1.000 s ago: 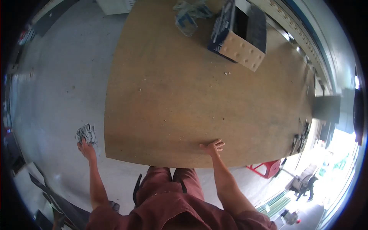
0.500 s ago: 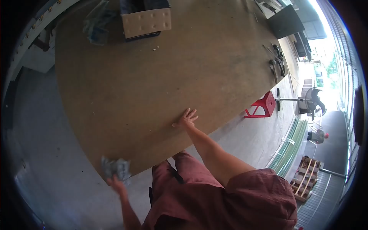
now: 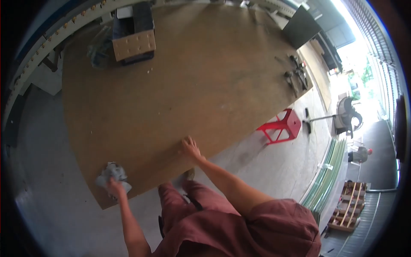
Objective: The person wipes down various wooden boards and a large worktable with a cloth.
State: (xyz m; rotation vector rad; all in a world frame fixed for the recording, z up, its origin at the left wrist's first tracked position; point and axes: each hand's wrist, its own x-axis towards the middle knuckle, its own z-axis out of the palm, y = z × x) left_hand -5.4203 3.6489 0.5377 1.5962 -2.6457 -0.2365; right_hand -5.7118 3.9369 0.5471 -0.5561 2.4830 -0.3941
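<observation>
My left hand [image 3: 114, 188] is closed around a crumpled grey-white rag [image 3: 112, 174] near the front left corner of a large brown board-topped table [image 3: 141, 111]. Part of the rag rests on the surface, and the fingers are partly hidden in it. My right hand [image 3: 191, 149] lies palm down on the table near its front edge, holding nothing, its fingers stretched out.
A box with a dimpled tan front [image 3: 135, 45] stands at the far left beside clear plastic wrapping [image 3: 100, 53]. Dark hand tools [image 3: 296, 75] lie at the right edge. A red stool [image 3: 287, 125], a fan [image 3: 344, 115] and a distant person [image 3: 360, 155] are to the right.
My left hand has moved the rag from the table's corner edge a little further onto the surface. My right hand has shifted left along the front edge. The view has tilted slightly.
</observation>
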